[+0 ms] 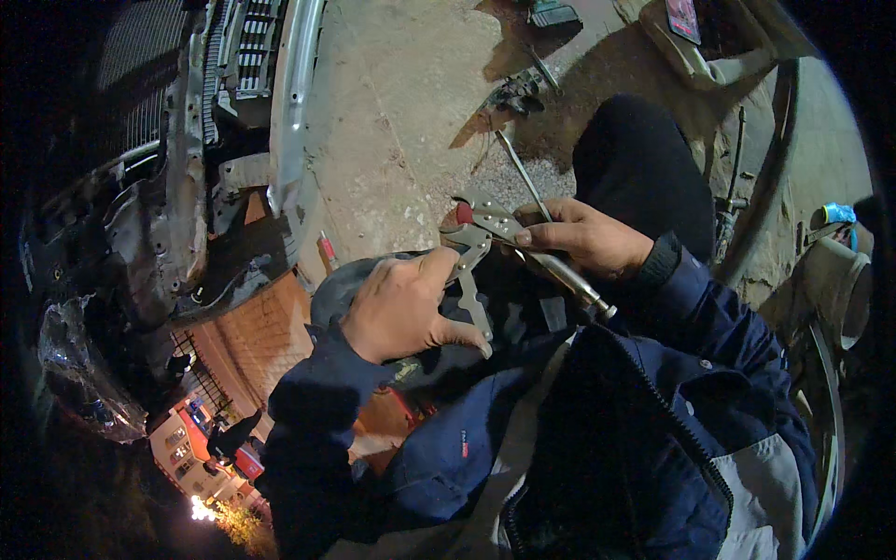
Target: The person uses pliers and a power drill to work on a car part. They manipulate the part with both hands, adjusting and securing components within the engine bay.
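Note:
A pair of metal locking pliers (560,271) lies across both hands in front of my body, its jaws apart. My right hand (593,238) is closed round the long handle with the adjusting screw at its end. A thin metal rod (525,175) also sticks out from under the right fingers, pointing away from me; its other end is hidden. My left hand (397,303) grips the lower lever (472,303) between thumb and fingers. Something small and red (464,214) shows at the jaws; I cannot tell its kind.
On the left stands an opened vehicle front with a radiator (140,79), a metal beam (297,103) and a clear lamp (89,373). Dark parts (516,93) lie on the concrete ahead. A ratchet-like tool (733,203) and a blue can (838,214) are at the right.

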Demonstrator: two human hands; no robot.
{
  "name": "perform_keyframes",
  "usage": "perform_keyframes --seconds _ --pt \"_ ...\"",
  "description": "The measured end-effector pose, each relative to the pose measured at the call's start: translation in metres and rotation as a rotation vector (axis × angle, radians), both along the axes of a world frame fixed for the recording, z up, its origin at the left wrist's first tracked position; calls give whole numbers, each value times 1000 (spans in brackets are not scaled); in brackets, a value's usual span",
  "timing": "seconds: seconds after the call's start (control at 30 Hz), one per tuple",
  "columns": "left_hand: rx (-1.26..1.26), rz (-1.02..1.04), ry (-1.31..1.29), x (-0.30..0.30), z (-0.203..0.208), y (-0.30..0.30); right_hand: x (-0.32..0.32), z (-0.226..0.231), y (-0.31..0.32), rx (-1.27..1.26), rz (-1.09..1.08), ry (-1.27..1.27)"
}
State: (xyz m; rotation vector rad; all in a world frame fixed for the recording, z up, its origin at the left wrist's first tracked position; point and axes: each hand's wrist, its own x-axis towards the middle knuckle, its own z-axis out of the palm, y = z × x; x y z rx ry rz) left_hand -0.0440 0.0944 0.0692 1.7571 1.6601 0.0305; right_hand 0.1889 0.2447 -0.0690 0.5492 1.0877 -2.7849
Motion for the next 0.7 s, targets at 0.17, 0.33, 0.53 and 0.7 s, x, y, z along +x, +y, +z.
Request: perform_keyframes --seconds 0.17,0.33,0.53,0.7 --pt "-112 155 -219 -10 -1 10 3 2 6 -70 -39 -78" --pt "-151 283 -459 -11 0 16 4 2 1 135 -160 -8" --pt "-372 633 -640 -14 9 16 12 -5 -2 -296 -197 44" --pt "-386 651 -583 -23 0 19 16 16 -4 -151 -309 -36"
